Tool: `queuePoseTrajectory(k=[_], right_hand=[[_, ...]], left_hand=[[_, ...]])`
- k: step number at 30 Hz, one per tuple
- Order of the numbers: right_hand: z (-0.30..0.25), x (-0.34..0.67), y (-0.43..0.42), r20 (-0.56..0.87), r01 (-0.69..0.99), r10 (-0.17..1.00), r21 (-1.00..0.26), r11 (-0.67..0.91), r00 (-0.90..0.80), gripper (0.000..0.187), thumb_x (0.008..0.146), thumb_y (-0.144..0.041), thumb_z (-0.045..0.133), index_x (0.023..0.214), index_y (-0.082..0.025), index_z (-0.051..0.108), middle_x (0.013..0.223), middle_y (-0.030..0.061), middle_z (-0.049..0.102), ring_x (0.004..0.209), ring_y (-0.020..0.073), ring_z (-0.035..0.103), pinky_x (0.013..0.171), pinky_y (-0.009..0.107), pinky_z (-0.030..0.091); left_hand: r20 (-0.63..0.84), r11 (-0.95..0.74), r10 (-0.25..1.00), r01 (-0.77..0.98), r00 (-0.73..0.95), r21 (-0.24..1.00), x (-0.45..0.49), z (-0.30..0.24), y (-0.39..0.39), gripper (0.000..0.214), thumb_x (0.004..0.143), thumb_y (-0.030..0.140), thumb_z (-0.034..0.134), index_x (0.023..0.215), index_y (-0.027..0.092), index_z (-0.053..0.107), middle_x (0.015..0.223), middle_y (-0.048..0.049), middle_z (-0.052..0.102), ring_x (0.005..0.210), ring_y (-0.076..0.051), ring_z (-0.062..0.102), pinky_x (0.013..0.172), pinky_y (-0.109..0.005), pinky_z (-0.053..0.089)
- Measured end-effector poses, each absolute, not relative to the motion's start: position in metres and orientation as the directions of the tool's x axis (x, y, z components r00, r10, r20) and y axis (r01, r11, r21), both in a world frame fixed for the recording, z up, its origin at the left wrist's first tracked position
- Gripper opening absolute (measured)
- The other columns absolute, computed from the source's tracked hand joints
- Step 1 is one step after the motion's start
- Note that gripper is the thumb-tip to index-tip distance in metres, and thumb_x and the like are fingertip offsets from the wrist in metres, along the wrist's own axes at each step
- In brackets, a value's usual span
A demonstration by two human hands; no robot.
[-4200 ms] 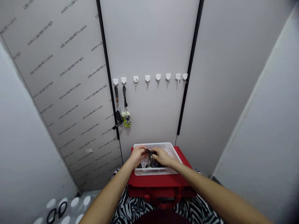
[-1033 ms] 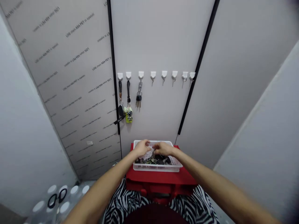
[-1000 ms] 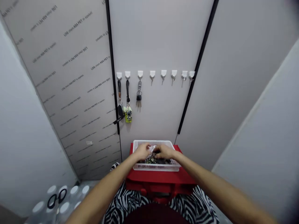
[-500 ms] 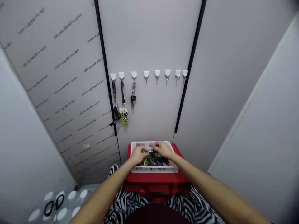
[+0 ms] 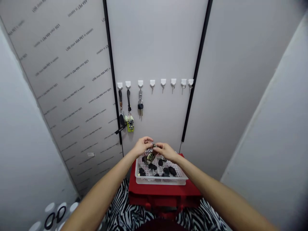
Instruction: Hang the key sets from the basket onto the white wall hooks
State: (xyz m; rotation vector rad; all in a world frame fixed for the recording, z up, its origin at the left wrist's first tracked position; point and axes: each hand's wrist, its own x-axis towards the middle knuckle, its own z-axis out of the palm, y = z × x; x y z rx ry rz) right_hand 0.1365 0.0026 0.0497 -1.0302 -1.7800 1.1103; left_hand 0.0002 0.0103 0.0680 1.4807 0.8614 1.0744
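Both hands are lifted over the far side of a white plastic basket. Between them hangs a keychain with a round, gold-and-dark wheel-like charm. My left hand pinches its upper part, and my right hand grips the ring end beside it. Just what lies between the fingertips is partly hidden. Below, several black keys lie scattered across the basket's perforated floor. On the wall ahead, a bunch of keys hangs from a white hook.
Several more white hooks run along the wall in a row. A key holder with an astronaut charm hangs at the left. The basket rests on a red stool-like surface. White-capped bottles stand at lower left.
My hands have risen out of the basket towards the wall, bringing up the keychain with the wheel-like charm. More of the black keys in the basket now show.
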Motion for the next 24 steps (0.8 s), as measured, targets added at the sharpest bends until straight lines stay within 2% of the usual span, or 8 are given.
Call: queuePoseTrajectory(k=[4, 10, 14, 16, 20, 24], right_hand=[[0.067, 0.137, 0.002, 0.18, 0.142, 0.931, -0.962, 0.234, -0.317, 0.024, 0.06, -0.033, 0.048, 0.067, -0.011, 0.051, 0.051, -0.0035, 0.048, 0.044, 0.0046, 0.042, 0.047, 0.019, 0.033], [0.082, 0.131, 0.0, 0.231, 0.055, 0.935, -0.965, 0.255, -0.27, 0.027, 0.058, -0.036, 0.051, 0.069, -0.011, 0.051, 0.06, 0.0009, 0.056, 0.053, 0.008, 0.051, 0.055, 0.022, 0.038], [0.087, 0.127, -0.001, 0.186, -0.073, 0.967, -0.982, 0.176, -0.174, 0.023, 0.06, -0.034, 0.05, 0.069, -0.013, 0.048, 0.061, 0.0016, 0.057, 0.052, 0.0079, 0.052, 0.055, 0.022, 0.04], [0.09, 0.128, -0.001, 0.165, -0.094, 0.977, -0.984, 0.152, -0.139, 0.021, 0.061, -0.033, 0.049, 0.07, -0.014, 0.048, 0.062, 0.0021, 0.058, 0.052, 0.008, 0.053, 0.053, 0.021, 0.04], [0.09, 0.134, 0.002, 0.186, -0.036, 0.98, -0.982, 0.183, -0.078, 0.021, 0.063, -0.032, 0.047, 0.072, -0.014, 0.049, 0.067, 0.0041, 0.058, 0.055, 0.0089, 0.053, 0.052, 0.021, 0.04], [0.085, 0.14, 0.007, 0.27, 0.216, 0.962, -0.943, 0.253, 0.051, 0.023, 0.061, -0.027, 0.047, 0.077, -0.012, 0.052, 0.079, 0.008, 0.057, 0.067, 0.0126, 0.053, 0.06, 0.026, 0.04]], left_hand=[[0.202, -0.205, 0.953, -0.014, 0.227, 0.979, -0.001, 0.08, 0.012, 0.008, 0.054, 0.009, 0.05, 0.061, 0.011, 0.047, 0.048, 0.0055, 0.047, 0.044, -0.003, 0.041, 0.048, -0.016, 0.032], [0.215, -0.229, 0.927, 0.008, 0.308, 0.973, -0.002, 0.082, 0.007, 0.013, 0.053, 0.018, 0.054, 0.062, 0.011, 0.048, 0.055, 0.0029, 0.051, 0.051, -0.005, 0.045, 0.054, -0.019, 0.035], [0.28, -0.33, 0.92, 0.157, 0.274, 0.931, -0.004, 0.075, 0.009, 0.011, 0.057, 0.021, 0.05, 0.059, 0.01, 0.051, 0.051, 0.0034, 0.049, 0.049, -0.005, 0.042, 0.051, -0.017, 0.033], [0.315, -0.364, 0.922, 0.227, 0.225, 0.903, -0.005, 0.074, 0.013, 0.016, 0.06, 0.025, 0.046, 0.057, 0.01, 0.052, 0.048, 0.0036, 0.047, 0.046, -0.005, 0.04, 0.047, -0.017, 0.031], [0.368, -0.398, 0.916, 0.259, 0.158, 0.88, -0.01, 0.076, 0.022, 0.019, 0.061, 0.027, 0.043, 0.061, 0.011, 0.053, 0.05, 0.0025, 0.049, 0.047, -0.007, 0.042, 0.047, -0.018, 0.033], [0.415, -0.429, 0.901, 0.398, 0.126, 0.811, -0.011, 0.087, 0.022, 0.015, 0.058, 0.025, 0.046, 0.058, 0.012, 0.053, 0.053, 0.0014, 0.051, 0.051, -0.008, 0.043, 0.05, -0.018, 0.034]])
